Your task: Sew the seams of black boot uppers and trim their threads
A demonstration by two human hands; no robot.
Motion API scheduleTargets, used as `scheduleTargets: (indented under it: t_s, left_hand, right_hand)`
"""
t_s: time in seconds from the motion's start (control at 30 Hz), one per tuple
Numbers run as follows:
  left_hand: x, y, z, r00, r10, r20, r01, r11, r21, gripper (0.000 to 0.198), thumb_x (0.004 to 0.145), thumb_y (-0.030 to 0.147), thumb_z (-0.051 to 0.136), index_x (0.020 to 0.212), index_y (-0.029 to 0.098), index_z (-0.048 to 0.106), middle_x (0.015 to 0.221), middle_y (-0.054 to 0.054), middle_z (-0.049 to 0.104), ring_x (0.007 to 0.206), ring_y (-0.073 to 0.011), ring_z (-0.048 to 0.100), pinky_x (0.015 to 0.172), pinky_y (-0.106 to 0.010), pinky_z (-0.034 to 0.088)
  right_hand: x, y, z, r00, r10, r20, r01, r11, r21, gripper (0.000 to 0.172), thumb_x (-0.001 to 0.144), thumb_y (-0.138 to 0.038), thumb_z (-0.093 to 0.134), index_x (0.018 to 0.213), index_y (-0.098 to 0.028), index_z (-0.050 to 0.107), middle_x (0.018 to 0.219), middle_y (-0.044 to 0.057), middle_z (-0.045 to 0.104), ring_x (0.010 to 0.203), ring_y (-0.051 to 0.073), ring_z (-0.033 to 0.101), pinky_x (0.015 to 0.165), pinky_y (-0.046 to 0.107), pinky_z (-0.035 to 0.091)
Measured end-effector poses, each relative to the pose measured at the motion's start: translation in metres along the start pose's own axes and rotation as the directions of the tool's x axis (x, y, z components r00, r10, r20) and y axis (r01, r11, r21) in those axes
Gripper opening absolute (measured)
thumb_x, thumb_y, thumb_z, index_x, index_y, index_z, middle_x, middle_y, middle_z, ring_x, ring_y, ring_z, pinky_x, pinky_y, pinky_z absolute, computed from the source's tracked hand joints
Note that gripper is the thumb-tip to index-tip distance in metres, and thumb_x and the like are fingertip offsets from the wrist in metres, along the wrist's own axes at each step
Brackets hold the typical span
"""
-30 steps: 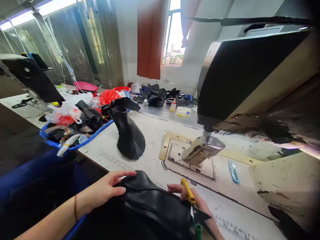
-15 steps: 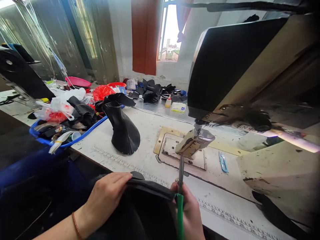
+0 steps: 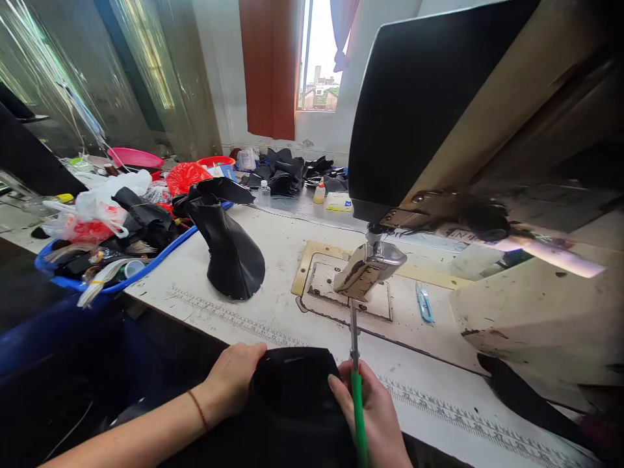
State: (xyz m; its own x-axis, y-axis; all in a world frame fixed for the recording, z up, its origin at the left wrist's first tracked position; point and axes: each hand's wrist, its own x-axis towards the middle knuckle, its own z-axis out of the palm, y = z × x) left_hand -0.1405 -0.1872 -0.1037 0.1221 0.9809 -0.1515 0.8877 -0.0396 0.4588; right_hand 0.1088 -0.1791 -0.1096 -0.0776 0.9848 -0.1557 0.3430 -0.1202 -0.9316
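A black leather-like piece (image 3: 297, 403) spans the space between my hands at the table's front edge. My left hand (image 3: 234, 380) grips its upper left edge, fingers hidden behind it. My right hand (image 3: 368, 396) pinches the right edge with the thumb and also carries green-handled scissors (image 3: 358, 396), blades together and pointing up toward the sewing machine. A black boot upper (image 3: 234, 253) stands upright on the white table, beyond my left hand.
The sewing machine (image 3: 439, 117) overhangs the right side, its post (image 3: 373, 270) rising from the table (image 3: 283, 312). Blue thread snips (image 3: 424, 302) lie right of the post. At left sits a blue basket (image 3: 160, 253) of bags and scraps. A bottle (image 3: 319, 192) and black pieces (image 3: 285, 172) are behind.
The black piece has turned, so its opening and broad face show instead of a folded edge. My left hand has shifted slightly right and down. The view has swung a little to the right.
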Motion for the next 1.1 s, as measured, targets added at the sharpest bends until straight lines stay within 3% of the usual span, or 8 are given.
scheduleTargets:
  t_s: [0.1, 0.23, 0.3, 0.4, 0.5, 0.7, 0.93, 1.1]
  left_hand:
    - [0.034, 0.014, 0.016, 0.962, 0.262, -0.079, -0.224, 0.919, 0.324, 0.045, 0.1, 0.047, 0.035, 0.078, 0.017, 0.06, 0.068, -0.007, 0.062, 0.061, -0.0219, 0.057, 0.055, -0.03, 0.036]
    - [0.078, 0.037, 0.039, 0.627, 0.744, -0.23, -0.605, 0.651, 0.459, 0.059, 0.101, 0.052, 0.015, 0.084, 0.017, 0.06, 0.075, -0.006, 0.06, 0.068, -0.0213, 0.054, 0.061, -0.034, 0.042]
    - [0.09, 0.042, 0.049, 0.561, 0.784, -0.265, -0.659, 0.617, 0.43, 0.064, 0.098, 0.059, 0.014, 0.084, 0.017, 0.061, 0.076, -0.006, 0.059, 0.067, -0.0204, 0.053, 0.06, -0.033, 0.043]
    - [0.093, 0.042, 0.053, 0.591, 0.772, -0.235, -0.69, 0.634, 0.349, 0.059, 0.098, 0.059, 0.023, 0.092, 0.016, 0.063, 0.08, -0.006, 0.059, 0.069, -0.0195, 0.052, 0.06, -0.031, 0.046]
    - [0.088, 0.039, 0.05, 0.654, 0.743, -0.138, -0.713, 0.667, 0.216, 0.037, 0.101, 0.042, 0.037, 0.1, 0.016, 0.063, 0.083, -0.005, 0.058, 0.071, -0.0175, 0.053, 0.062, -0.028, 0.047]
    - [0.086, 0.04, 0.047, 0.661, 0.729, -0.179, -0.725, 0.682, 0.096, 0.024, 0.095, 0.014, 0.043, 0.085, 0.017, 0.065, 0.078, -0.005, 0.058, 0.072, -0.0163, 0.053, 0.062, -0.026, 0.047]
    - [0.085, 0.044, 0.057, 0.659, 0.722, -0.211, -0.679, 0.691, 0.248, 0.022, 0.092, 0.01, 0.046, 0.077, 0.017, 0.061, 0.072, -0.003, 0.057, 0.065, -0.0158, 0.052, 0.052, -0.026, 0.043]
    - [0.087, 0.04, 0.057, 0.657, 0.724, -0.211, -0.692, 0.69, 0.213, 0.023, 0.091, 0.008, 0.044, 0.079, 0.016, 0.061, 0.073, -0.003, 0.057, 0.065, -0.015, 0.053, 0.054, -0.025, 0.044]
  right_hand:
    - [0.003, 0.02, 0.009, 0.993, 0.047, -0.11, -0.052, 0.998, -0.044, 0.035, 0.08, -0.056, 0.061, 0.08, -0.022, 0.055, 0.063, -0.003, 0.052, 0.055, 0.016, 0.051, 0.051, 0.027, 0.044]
    - [0.001, 0.027, 0.011, 0.983, -0.016, -0.184, 0.003, 0.997, -0.072, 0.033, 0.08, -0.053, 0.062, 0.084, -0.021, 0.055, 0.064, -0.002, 0.055, 0.057, 0.017, 0.053, 0.052, 0.027, 0.044]
    - [0.002, 0.026, -0.003, 0.989, -0.084, -0.121, 0.068, 0.989, -0.131, 0.028, 0.083, -0.048, 0.061, 0.084, -0.021, 0.055, 0.064, -0.002, 0.055, 0.059, 0.018, 0.056, 0.055, 0.027, 0.046]
    - [0.007, 0.027, -0.044, 0.973, -0.231, 0.022, 0.221, 0.894, -0.39, 0.02, 0.089, -0.04, 0.054, 0.08, -0.022, 0.053, 0.07, 0.001, 0.057, 0.063, 0.018, 0.057, 0.058, 0.028, 0.047]
    - [0.015, 0.026, -0.091, 0.928, -0.337, 0.155, 0.343, 0.62, -0.705, 0.017, 0.086, -0.032, 0.052, 0.097, -0.02, 0.056, 0.096, 0.01, 0.061, 0.079, 0.024, 0.06, 0.064, 0.033, 0.05]
    - [0.041, 0.002, -0.124, 0.887, -0.129, 0.444, 0.462, 0.204, -0.863, 0.01, 0.082, -0.025, 0.056, 0.089, -0.019, 0.058, 0.091, 0.009, 0.06, 0.077, 0.024, 0.06, 0.063, 0.035, 0.047]
    - [0.065, -0.025, -0.116, 0.842, 0.068, 0.535, 0.528, 0.098, -0.843, 0.011, 0.079, -0.017, 0.053, 0.088, -0.018, 0.059, 0.088, 0.008, 0.065, 0.068, 0.024, 0.063, 0.05, 0.028, 0.03]
    - [0.067, -0.014, -0.118, 0.809, 0.035, 0.587, 0.583, 0.088, -0.808, 0.01, 0.083, -0.016, 0.05, 0.086, -0.018, 0.059, 0.085, 0.007, 0.065, 0.063, 0.021, 0.062, 0.051, 0.028, 0.028]
